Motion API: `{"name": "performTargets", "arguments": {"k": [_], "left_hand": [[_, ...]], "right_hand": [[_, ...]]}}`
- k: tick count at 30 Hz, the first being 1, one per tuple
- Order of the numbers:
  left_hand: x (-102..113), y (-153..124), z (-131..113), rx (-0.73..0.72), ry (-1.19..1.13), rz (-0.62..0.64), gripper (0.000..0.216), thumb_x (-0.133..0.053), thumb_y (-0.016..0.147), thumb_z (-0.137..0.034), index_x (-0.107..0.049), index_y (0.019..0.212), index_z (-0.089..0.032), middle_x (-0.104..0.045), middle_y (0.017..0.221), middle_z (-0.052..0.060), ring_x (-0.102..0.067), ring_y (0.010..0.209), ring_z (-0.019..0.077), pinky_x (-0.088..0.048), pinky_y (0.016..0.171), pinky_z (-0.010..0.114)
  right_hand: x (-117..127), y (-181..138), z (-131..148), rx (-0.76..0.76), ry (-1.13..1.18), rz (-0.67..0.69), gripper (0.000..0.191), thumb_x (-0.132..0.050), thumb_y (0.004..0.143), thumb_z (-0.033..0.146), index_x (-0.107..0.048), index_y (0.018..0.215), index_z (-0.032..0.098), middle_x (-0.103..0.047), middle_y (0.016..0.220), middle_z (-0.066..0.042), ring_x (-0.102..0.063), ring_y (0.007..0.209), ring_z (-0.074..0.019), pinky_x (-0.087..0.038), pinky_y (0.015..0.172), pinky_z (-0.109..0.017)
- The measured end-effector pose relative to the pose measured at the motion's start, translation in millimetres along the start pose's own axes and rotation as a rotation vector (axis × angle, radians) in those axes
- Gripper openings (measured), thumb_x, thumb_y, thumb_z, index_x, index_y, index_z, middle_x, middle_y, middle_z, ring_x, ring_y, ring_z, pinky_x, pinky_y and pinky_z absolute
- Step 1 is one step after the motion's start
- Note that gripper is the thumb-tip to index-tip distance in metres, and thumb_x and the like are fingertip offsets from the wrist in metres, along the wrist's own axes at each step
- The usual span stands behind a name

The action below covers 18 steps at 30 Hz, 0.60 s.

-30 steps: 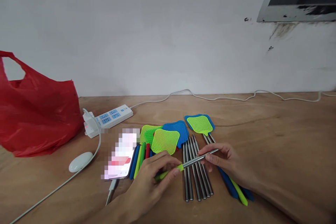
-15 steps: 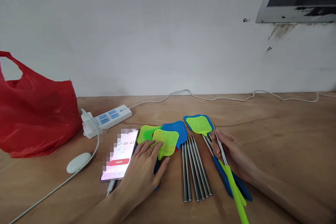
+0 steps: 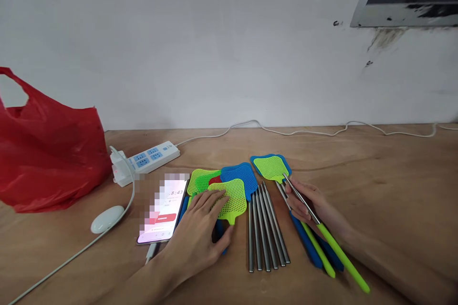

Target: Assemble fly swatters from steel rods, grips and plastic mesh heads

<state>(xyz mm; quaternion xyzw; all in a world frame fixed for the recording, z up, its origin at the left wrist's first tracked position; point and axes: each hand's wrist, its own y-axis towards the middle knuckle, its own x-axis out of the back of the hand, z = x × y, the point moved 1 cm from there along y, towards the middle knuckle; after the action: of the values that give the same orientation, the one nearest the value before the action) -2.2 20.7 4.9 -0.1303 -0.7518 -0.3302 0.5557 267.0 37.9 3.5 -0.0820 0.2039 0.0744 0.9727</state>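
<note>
My left hand [image 3: 202, 228] rests on a pile of flyswatter heads, its fingers curled on the top yellow-green mesh head [image 3: 231, 200], thumb under its stub. My right hand [image 3: 309, 207] grips a metal rod with a yellow-green handle [image 3: 332, 248], which slants from near an assembled yellow-green swatter head [image 3: 271, 167] down to the right. Several bare metal rods [image 3: 266, 228] lie side by side between my hands. Blue and green swatter handles [image 3: 315, 248] lie under my right wrist.
A phone [image 3: 162, 212] with a lit screen lies left of the pile, on a cable. A white power strip [image 3: 146, 159], a white oval charger [image 3: 106, 218] and a red plastic bag [image 3: 46, 152] are at left. A white cord [image 3: 304, 132] runs along the wall.
My left hand let go of the rod's green handle and went onto the pile of mesh heads, lifting the top one. My right hand swung the rod over to the right side.
</note>
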Motion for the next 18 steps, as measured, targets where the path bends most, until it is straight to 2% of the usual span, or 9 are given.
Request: {"name": "performTargets", "arguments": {"k": [4,7,14,18], "left_hand": [[-2,-1,2,0.018,0.032,0.020,0.055,-0.057,0.089,-0.032,-0.050,0.139,-0.010,-0.052,0.146,0.020,-0.045,0.136,0.0383,-0.043,0.107,0.062],[-1,0,3,0.022,0.045,0.045,0.061,-0.057,0.089,-0.034,-0.045,0.143,-0.007,-0.051,0.147,0.021,-0.043,0.138,0.0384,-0.041,0.108,0.063],[4,3,1,0.067,0.030,0.065,0.058,-0.058,0.090,-0.048,-0.053,0.136,-0.012,-0.059,0.137,0.017,-0.053,0.129,0.0374,-0.043,0.108,0.060],[7,4,4,0.082,0.021,0.050,0.060,-0.054,0.093,-0.055,-0.053,0.137,-0.014,-0.057,0.139,0.017,-0.051,0.131,0.0376,-0.043,0.108,0.059]], "right_hand": [[0,-4,4,-0.026,0.039,0.016,0.029,-0.075,0.078,0.043,-0.071,0.073,0.015,-0.041,0.040,0.007,-0.027,0.035,-0.0048,-0.022,0.036,-0.019],[1,-6,3,-0.053,0.089,0.030,0.026,-0.075,0.076,0.039,-0.073,0.074,0.014,-0.042,0.041,0.006,-0.027,0.036,-0.0056,-0.025,0.038,-0.020],[1,-9,4,-0.051,0.116,0.054,0.025,-0.073,0.075,0.036,-0.076,0.079,0.012,-0.042,0.044,0.005,-0.029,0.038,-0.0067,-0.028,0.040,-0.021],[-3,-11,7,-0.056,0.116,0.105,0.026,-0.073,0.075,0.035,-0.078,0.083,0.011,-0.044,0.047,0.004,-0.032,0.039,-0.0065,-0.027,0.039,-0.020]]}}
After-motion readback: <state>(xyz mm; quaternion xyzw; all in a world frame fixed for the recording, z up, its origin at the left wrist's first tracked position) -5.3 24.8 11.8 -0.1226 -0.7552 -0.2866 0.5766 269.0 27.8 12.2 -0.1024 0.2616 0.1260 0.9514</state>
